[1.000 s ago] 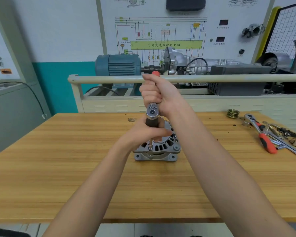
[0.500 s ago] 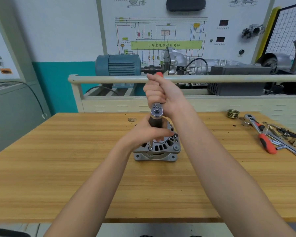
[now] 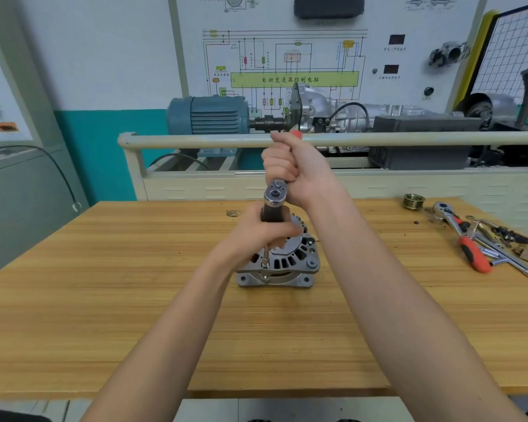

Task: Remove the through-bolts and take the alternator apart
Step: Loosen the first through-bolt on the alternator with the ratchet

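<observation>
A light wooden worktop (image 3: pixel 104 300) carries a silver alternator (image 3: pixel 279 263) at its centre, its slotted housing ribbed with dark vents. A ratchet wrench (image 3: pixel 274 194) is stood upright over a bolt at its rim. The red handle is clasped by the right hand (image 3: pixel 296 169); the dark extension is gripped by the left hand (image 3: pixel 256 234).

1. Head view: worn on the person's head, looking forward and down along both forearms at the wooden table (image 3: pixel 104 300).
2. Near range: the hands sit mid-frame.
3. Wide angle: the wall panel (image 3: pixel 287 56) fills the background.
</observation>
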The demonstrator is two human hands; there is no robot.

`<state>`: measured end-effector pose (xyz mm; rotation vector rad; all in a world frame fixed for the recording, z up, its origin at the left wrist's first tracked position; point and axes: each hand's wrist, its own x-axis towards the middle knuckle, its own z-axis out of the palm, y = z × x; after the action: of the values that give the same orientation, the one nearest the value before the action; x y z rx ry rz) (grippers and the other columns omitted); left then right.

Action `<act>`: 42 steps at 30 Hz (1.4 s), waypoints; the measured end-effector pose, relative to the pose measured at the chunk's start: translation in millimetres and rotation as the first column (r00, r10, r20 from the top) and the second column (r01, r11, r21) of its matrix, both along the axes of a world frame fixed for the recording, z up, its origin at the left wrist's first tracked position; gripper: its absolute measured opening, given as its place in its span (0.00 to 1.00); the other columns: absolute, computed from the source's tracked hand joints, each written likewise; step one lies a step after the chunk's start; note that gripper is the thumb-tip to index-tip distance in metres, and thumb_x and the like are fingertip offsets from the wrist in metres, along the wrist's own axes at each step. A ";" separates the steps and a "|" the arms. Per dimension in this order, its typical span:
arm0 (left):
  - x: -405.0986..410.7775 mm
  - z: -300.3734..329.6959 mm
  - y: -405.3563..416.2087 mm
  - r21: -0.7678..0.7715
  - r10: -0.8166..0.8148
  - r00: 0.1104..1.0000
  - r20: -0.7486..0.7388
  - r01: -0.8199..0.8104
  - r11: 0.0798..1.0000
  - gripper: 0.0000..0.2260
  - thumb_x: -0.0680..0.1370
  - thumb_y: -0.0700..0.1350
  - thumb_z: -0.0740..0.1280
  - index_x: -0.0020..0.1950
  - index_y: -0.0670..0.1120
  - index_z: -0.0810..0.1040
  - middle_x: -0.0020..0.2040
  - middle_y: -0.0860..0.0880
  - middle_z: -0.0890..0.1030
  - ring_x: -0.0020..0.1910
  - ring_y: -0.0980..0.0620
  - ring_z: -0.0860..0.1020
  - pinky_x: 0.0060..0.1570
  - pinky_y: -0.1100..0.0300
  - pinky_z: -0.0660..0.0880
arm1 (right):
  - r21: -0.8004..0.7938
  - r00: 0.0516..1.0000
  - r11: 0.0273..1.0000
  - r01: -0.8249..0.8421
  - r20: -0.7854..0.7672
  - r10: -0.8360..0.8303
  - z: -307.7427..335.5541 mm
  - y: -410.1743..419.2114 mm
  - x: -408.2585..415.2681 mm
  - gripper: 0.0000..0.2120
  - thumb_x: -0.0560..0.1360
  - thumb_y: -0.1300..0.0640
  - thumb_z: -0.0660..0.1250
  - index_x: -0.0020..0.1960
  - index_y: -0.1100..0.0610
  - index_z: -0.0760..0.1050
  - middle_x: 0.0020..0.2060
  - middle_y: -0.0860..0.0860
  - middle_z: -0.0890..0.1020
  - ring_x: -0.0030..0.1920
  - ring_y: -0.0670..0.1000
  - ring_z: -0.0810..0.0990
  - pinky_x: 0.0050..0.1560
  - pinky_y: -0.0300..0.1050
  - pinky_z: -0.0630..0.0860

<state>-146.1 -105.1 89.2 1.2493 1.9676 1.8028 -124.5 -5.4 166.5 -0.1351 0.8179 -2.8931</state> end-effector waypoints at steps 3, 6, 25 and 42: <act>3.0 2.7 -1.2 -0.070 -0.005 1.000 -0.028 0.003 0.998 0.14 0.67 0.37 0.69 0.25 0.50 0.70 0.23 0.52 0.71 0.23 0.54 0.69 0.29 0.64 0.68 | 0.035 0.999 0.998 -0.047 0.005 0.047 -0.3 -4.8 -1.5 0.25 0.81 0.55 0.57 0.25 0.55 0.60 0.17 0.46 0.58 0.14 0.43 0.53 0.12 0.32 0.51; 6.2 -2.9 11.9 0.073 0.313 0.944 0.106 -0.322 0.944 0.16 0.71 0.33 0.66 0.28 0.46 0.66 0.21 0.54 0.68 0.21 0.57 0.65 0.24 0.65 0.64 | -0.113 0.973 0.967 0.227 -0.010 -0.230 -3.4 -11.7 -1.9 0.22 0.81 0.56 0.58 0.28 0.54 0.60 0.16 0.46 0.58 0.13 0.43 0.55 0.12 0.33 0.52; 1.9 -8.9 26.7 0.181 0.423 0.883 0.202 -0.458 0.870 0.16 0.71 0.33 0.65 0.28 0.46 0.64 0.21 0.53 0.65 0.21 0.55 0.62 0.21 0.66 0.61 | -0.147 0.911 0.900 0.411 0.042 -0.410 -6.0 -4.6 2.1 0.20 0.81 0.57 0.57 0.30 0.53 0.59 0.17 0.45 0.57 0.14 0.44 0.54 0.14 0.35 0.53; 4.1 -8.0 14.6 0.145 0.352 0.922 0.159 -0.375 0.916 0.16 0.71 0.32 0.67 0.28 0.45 0.67 0.21 0.53 0.68 0.20 0.56 0.66 0.24 0.64 0.64 | -0.062 0.944 0.942 0.330 0.044 -0.327 -2.2 -10.3 1.9 0.20 0.80 0.57 0.59 0.30 0.54 0.60 0.17 0.45 0.58 0.14 0.44 0.55 0.14 0.35 0.53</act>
<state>-142.0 -90.6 81.2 0.8137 2.1157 2.2082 -122.5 -15.7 164.2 0.0491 0.8042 -3.2267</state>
